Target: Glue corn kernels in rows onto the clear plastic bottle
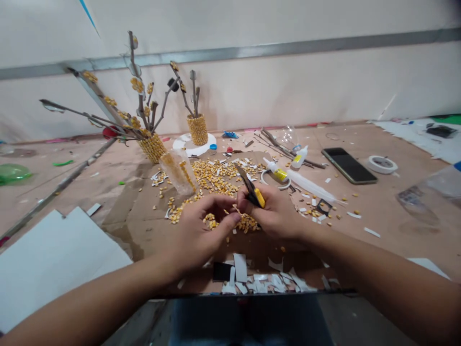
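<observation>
My right hand [275, 211] is closed around a yellow and black utility knife [259, 197], its blade pointing up and away from me. Close beside it, my left hand [200, 226] has its fingers curled and the thumb drawn in. A tiny pale piece seems to sit where the fingertips of both hands meet, too small to name. Beneath and beyond the hands spread loose yellow corn kernels [212, 174] on a cardboard sheet [139, 218]. A clear plastic cup [179, 173] with kernels stuck to it stands just past my left hand.
Two corn-covered pots [152, 148] [197, 129] hold branches at the back. To the right lie glue bottles [276, 169], a phone [349, 166] and a tape roll [382, 164]. White scraps [266, 283] line the front edge; white board [61, 264] lies left.
</observation>
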The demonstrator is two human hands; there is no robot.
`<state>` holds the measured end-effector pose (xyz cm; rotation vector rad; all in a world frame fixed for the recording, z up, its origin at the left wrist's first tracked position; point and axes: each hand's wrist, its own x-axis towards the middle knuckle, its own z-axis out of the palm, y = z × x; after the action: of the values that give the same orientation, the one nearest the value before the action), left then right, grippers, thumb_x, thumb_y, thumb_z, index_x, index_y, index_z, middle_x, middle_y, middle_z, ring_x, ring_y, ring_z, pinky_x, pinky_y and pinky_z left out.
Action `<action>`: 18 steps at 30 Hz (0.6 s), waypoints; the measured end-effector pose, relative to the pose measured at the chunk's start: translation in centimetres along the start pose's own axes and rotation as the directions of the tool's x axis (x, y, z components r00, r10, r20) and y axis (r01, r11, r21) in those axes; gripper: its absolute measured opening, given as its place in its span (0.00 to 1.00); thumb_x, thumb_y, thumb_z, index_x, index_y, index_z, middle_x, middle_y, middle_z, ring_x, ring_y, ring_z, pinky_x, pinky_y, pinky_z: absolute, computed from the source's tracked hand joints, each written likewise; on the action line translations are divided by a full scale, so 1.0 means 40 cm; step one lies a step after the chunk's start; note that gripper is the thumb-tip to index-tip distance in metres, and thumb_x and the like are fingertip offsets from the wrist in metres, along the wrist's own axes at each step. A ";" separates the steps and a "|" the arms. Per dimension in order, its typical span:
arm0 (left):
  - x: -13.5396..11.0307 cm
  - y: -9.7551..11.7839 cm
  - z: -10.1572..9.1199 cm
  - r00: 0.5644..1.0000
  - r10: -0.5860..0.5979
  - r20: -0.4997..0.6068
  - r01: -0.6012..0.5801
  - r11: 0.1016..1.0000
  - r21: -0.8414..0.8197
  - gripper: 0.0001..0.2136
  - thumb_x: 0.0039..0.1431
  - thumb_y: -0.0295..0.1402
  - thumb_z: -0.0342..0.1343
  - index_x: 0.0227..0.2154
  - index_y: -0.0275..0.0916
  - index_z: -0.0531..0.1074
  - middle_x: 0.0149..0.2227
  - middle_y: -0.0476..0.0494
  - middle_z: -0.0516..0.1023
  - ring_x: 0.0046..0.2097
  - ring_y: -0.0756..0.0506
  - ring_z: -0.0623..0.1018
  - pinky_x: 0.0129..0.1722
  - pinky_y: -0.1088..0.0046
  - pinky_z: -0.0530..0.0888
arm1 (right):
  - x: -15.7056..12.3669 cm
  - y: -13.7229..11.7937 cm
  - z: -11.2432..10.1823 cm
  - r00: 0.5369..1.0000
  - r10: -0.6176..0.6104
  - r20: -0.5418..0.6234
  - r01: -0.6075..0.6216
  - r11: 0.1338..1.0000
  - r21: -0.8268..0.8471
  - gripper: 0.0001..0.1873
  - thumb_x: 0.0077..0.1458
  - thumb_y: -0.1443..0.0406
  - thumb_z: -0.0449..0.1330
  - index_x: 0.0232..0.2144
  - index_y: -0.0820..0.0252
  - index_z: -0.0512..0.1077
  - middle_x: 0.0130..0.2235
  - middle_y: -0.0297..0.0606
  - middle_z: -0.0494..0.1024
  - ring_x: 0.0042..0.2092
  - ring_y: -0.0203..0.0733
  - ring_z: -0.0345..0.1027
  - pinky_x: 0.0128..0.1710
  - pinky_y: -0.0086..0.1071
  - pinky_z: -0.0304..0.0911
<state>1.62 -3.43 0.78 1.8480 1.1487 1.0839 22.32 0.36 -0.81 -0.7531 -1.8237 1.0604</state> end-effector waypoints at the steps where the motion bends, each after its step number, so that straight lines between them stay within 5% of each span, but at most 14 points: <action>1: -0.005 0.006 0.012 0.999 -0.054 0.006 0.054 0.997 -0.060 0.08 0.66 0.37 0.67 0.43 0.39 0.82 0.38 0.45 0.87 0.37 0.47 0.83 0.38 0.73 0.78 | -0.006 -0.005 0.009 1.000 -0.015 -0.021 0.016 0.999 0.037 0.15 0.67 0.56 0.66 0.33 0.58 0.71 0.29 0.29 0.69 0.29 0.34 0.60 0.29 0.29 0.58; 7: 0.001 0.019 0.013 0.982 -0.186 0.032 0.189 0.961 -0.203 0.09 0.64 0.39 0.68 0.37 0.37 0.84 0.32 0.44 0.87 0.32 0.49 0.82 0.33 0.76 0.76 | -0.021 -0.022 0.035 0.994 0.005 -0.110 0.002 0.998 0.059 0.16 0.65 0.55 0.69 0.31 0.58 0.73 0.28 0.29 0.72 0.27 0.33 0.61 0.27 0.29 0.56; 12: 0.012 0.023 0.002 0.951 -0.287 0.114 0.308 0.855 -0.417 0.10 0.56 0.36 0.74 0.31 0.35 0.80 0.28 0.47 0.83 0.28 0.51 0.80 0.29 0.78 0.76 | -0.023 -0.018 0.025 0.996 0.000 -0.087 0.001 1.000 0.021 0.26 0.65 0.43 0.65 0.31 0.58 0.71 0.26 0.28 0.68 0.26 0.33 0.59 0.25 0.29 0.55; 15: 0.018 0.011 0.001 0.934 -0.321 0.155 0.349 0.730 -0.588 0.14 0.52 0.37 0.77 0.29 0.35 0.78 0.25 0.50 0.80 0.25 0.53 0.78 0.26 0.81 0.76 | -0.029 -0.009 0.010 0.982 -0.164 -0.092 0.145 0.972 -0.185 0.33 0.68 0.36 0.54 0.29 0.58 0.67 0.25 0.28 0.64 0.25 0.33 0.55 0.25 0.30 0.52; 18: 0.019 -0.004 0.001 0.927 -0.328 0.179 0.358 0.641 -0.679 0.13 0.51 0.36 0.78 0.30 0.36 0.79 0.24 0.51 0.80 0.24 0.54 0.77 0.24 0.84 0.74 | -0.036 -0.001 0.000 0.944 -0.329 -0.023 0.286 0.853 -0.436 0.35 0.72 0.38 0.48 0.27 0.58 0.66 0.24 0.30 0.65 0.25 0.33 0.56 0.26 0.31 0.50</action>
<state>1.80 -2.66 0.85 0.9856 0.8350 1.0502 22.96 -0.84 -1.31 -0.7140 -2.0344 0.4067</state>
